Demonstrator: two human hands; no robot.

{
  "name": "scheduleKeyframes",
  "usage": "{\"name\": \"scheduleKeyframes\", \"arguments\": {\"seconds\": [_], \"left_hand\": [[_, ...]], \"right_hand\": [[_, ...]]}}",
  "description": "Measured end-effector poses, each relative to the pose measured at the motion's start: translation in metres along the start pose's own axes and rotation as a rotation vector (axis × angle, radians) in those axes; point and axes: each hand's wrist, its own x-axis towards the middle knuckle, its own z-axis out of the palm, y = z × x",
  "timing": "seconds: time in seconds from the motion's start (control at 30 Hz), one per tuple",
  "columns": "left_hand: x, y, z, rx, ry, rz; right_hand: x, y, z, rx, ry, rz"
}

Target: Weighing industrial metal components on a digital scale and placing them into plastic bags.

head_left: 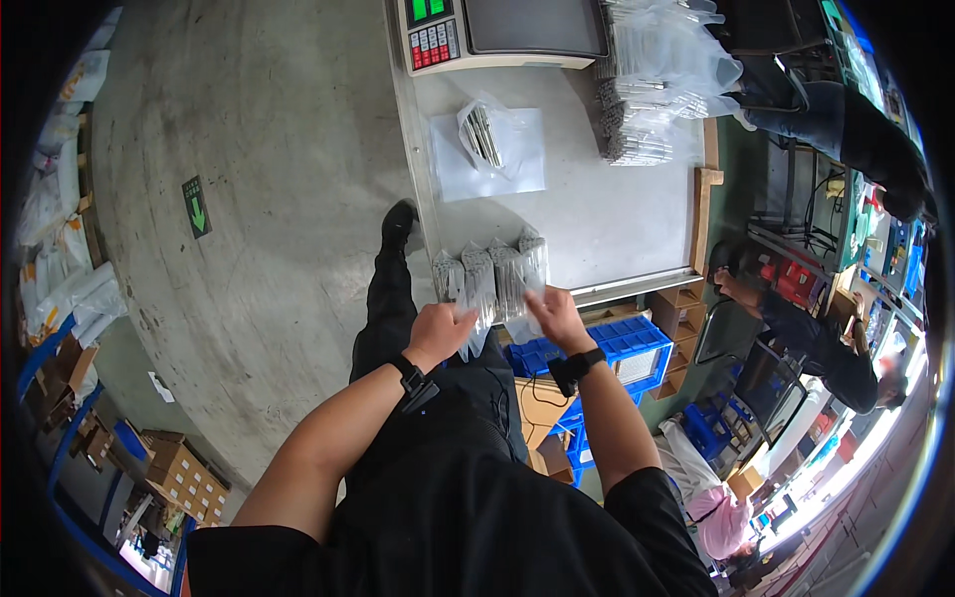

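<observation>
Several clear plastic bags (478,271) packed with thin silvery metal rods lie side by side at the table's near edge, their loose ends toward me. My left hand (438,333) is closed, its thumb and fingers on the loose plastic at the near end of the bags. Just right of them, my right hand (557,318) pinches the plastic of a bag (511,284) at the right of the row. The hands partly hide the bag ends. Farther up the table, an opened bag with a few metal rods (482,136) rests on a white sheet (443,177).
A digital scale (537,30) stands at the table's far side. Right of it is a stack of bagged rods (637,124). Blue crates (637,348) sit below the table's near edge. Co-workers (826,348) are at benches to the right; cartons (184,478) stand lower left.
</observation>
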Motion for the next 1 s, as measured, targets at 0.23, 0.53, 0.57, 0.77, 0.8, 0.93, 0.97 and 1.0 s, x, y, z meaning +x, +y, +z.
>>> {"name": "scheduleKeyframes", "arguments": {"seconds": [0.23,0.53,0.57,0.77,0.8,0.93,0.97,1.0], "left_hand": [[-0.013,0.004,-0.032,0.056,-0.182,-0.032],[-0.031,-0.035,0.006,-0.51,-0.036,-0.274],[-0.031,-0.033,0.008,-0.581,-0.112,-0.368],[-0.027,-0.048,-0.017,-0.428,-0.199,-0.31],[-0.025,-0.046,-0.026,-0.402,-0.267,-0.314],[-0.022,-0.029,-0.069,-0.28,-0.399,-0.286],[-0.015,-0.025,-0.081,-0.241,-0.414,-0.284],[-0.007,-0.021,-0.09,-0.208,-0.454,-0.246]], "right_hand": [[0.011,0.089,-0.008,1.125,0.304,0.148],[0.045,0.056,0.033,1.084,0.132,0.14],[0.043,0.059,0.03,1.078,0.117,0.121],[-0.003,0.036,-0.004,0.804,0.339,0.373],[-0.02,0.037,-0.008,0.884,0.397,0.384],[-0.112,0.041,0.009,1.079,0.601,0.41],[-0.136,0.038,0.019,1.104,0.623,0.425],[-0.162,0.035,0.029,1.119,0.687,0.423]]}}
